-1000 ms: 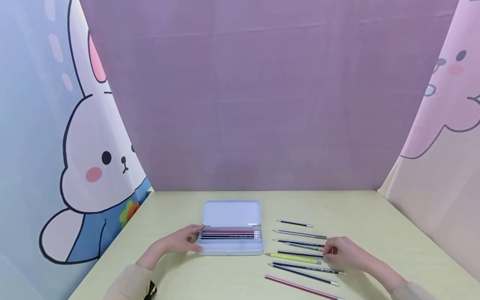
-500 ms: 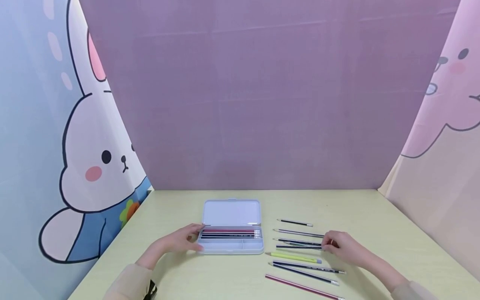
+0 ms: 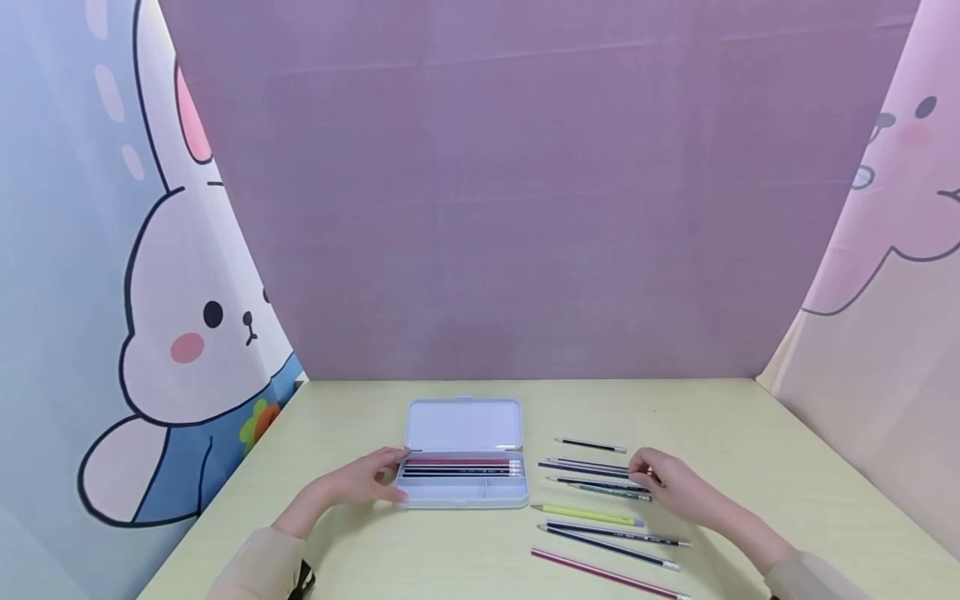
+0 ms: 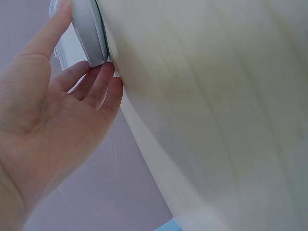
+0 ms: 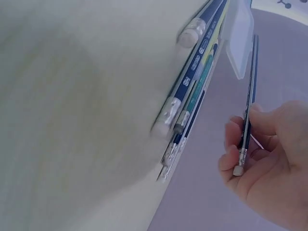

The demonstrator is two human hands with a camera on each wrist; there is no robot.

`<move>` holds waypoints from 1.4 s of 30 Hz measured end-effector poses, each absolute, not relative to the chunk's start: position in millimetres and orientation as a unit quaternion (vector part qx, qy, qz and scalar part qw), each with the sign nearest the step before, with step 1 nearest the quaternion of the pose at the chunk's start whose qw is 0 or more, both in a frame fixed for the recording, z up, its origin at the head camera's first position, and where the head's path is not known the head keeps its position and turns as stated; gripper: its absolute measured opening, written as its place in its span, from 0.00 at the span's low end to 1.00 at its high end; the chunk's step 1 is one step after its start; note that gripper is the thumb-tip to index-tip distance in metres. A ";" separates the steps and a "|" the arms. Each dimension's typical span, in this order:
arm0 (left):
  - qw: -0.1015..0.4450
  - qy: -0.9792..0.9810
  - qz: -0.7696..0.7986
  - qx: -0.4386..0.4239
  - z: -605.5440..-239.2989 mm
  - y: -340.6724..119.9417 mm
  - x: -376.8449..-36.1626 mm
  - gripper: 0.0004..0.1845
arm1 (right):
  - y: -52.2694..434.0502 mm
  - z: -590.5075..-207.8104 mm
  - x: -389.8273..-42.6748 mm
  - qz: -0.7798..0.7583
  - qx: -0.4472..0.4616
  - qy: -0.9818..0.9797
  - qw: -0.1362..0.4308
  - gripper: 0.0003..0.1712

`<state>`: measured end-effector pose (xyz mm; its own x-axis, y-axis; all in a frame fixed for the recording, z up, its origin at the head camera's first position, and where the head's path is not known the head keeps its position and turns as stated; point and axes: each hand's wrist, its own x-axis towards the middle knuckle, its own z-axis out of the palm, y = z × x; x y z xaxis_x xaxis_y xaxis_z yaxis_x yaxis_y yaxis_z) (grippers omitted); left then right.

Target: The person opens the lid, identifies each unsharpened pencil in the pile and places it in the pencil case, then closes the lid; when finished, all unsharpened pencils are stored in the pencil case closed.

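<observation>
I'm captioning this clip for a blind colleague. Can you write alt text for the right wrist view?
A person's right hand pinches a thin dark pencil with a white eraser tip, lifted off the pale yellow-green table. Beside it, several more pencils lie side by side on the table, and a translucent white plastic pencil case sits beyond them.

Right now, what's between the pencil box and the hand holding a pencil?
In the head view, only bare table and pencil tips separate the box from the right hand, which holds a pencil.
</observation>
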<state>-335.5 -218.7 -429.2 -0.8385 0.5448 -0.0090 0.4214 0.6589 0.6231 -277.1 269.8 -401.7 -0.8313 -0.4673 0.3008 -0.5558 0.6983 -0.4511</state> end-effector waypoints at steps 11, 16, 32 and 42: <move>0.095 0.905 0.315 0.271 -431.6 -218.6 -337.4 0.43 | 249.3 -399.1 -282.7 0.286 0.279 -0.914 0.073 0.03; 0.095 0.905 0.313 0.272 -429.8 -217.7 -336.0 0.43 | 240.2 -397.2 -285.2 0.288 0.289 -0.909 0.084 0.04; 0.101 0.903 0.321 0.269 -427.3 -217.1 -334.3 0.42 | 204.2 -394.1 -298.3 0.277 0.308 -0.906 0.080 0.04; 0.099 0.901 0.321 0.273 -427.6 -218.8 -334.7 0.43 | 182.8 -394.0 -306.2 0.282 0.335 -0.894 0.091 0.02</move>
